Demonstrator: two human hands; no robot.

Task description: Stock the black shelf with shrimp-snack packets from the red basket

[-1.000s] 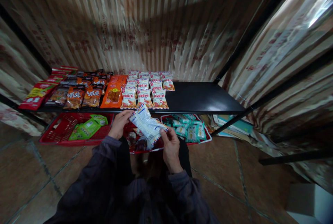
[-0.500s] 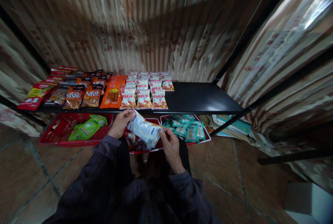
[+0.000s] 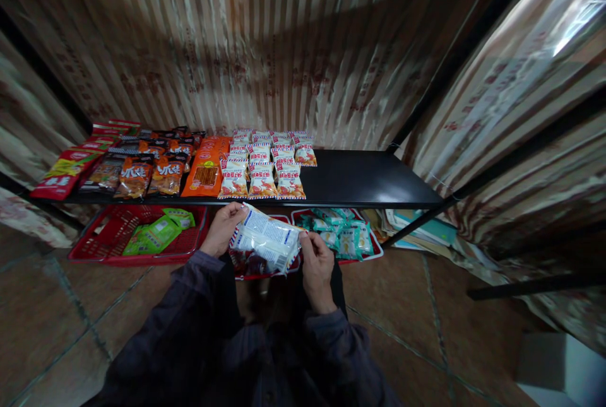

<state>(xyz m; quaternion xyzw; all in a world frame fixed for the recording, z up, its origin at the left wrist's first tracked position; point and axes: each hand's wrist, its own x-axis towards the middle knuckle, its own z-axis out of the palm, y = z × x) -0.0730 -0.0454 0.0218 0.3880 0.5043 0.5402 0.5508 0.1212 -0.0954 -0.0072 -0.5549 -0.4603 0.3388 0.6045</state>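
Note:
Between my two hands is a white snack bag (image 3: 267,235), its printed back side facing up. My left hand (image 3: 222,228) pinches its upper left corner, and my right hand (image 3: 317,268) pinches its right edge. The bag is held above the middle red basket (image 3: 246,277), whose other packets it partly hides. Just beyond, on the black shelf (image 3: 369,176), white-and-orange snack bags (image 3: 262,180) stand in rows.
Left of those rows lie orange packets (image 3: 204,167), dark-and-orange bags (image 3: 135,178) and red bags (image 3: 66,173). Below are a left red basket (image 3: 106,230) with green packets (image 3: 154,236) and a right basket with teal packets (image 3: 348,238). Papers (image 3: 421,227) lie beside a slanted black post.
The snack bag has been spread flatter, showing more of its printed back. My right hand has shifted slightly right, and my left hand barely moved.

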